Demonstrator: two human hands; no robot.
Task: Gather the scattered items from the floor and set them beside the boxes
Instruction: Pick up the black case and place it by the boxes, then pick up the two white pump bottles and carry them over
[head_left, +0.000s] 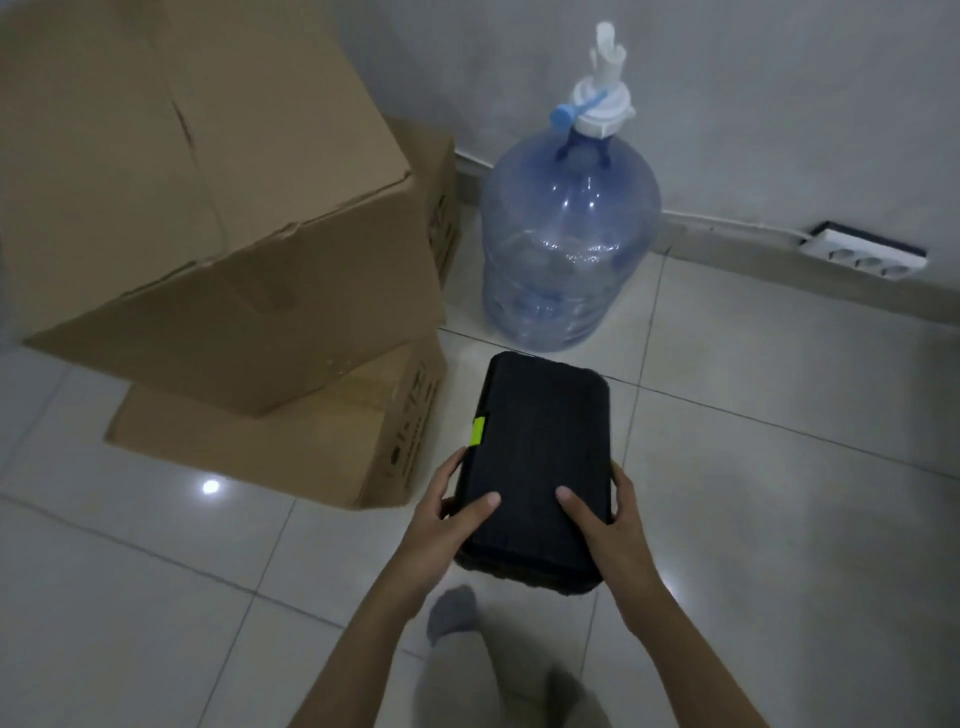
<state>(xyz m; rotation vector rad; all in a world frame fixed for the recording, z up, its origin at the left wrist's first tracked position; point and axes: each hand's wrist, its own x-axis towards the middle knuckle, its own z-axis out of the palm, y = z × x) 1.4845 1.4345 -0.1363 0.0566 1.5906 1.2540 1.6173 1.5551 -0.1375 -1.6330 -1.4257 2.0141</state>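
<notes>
While gripped at both sides by left hand (451, 512) and right hand (602, 512), black case (535, 467) just beside cardboard boxes (270, 395), thumbs on top.

We look down on a glossy floor of pale square tiles (779, 467) with thin dark grout lines. A low cardboard box (291, 452) sits on it at left, with a larger cardboard box (208, 218) stacked crookedly on top. Just right of them stands a clear blue water jug (566, 249) against the wall. Our grey-socked foot (452, 613) rests on the tiles.
</notes>
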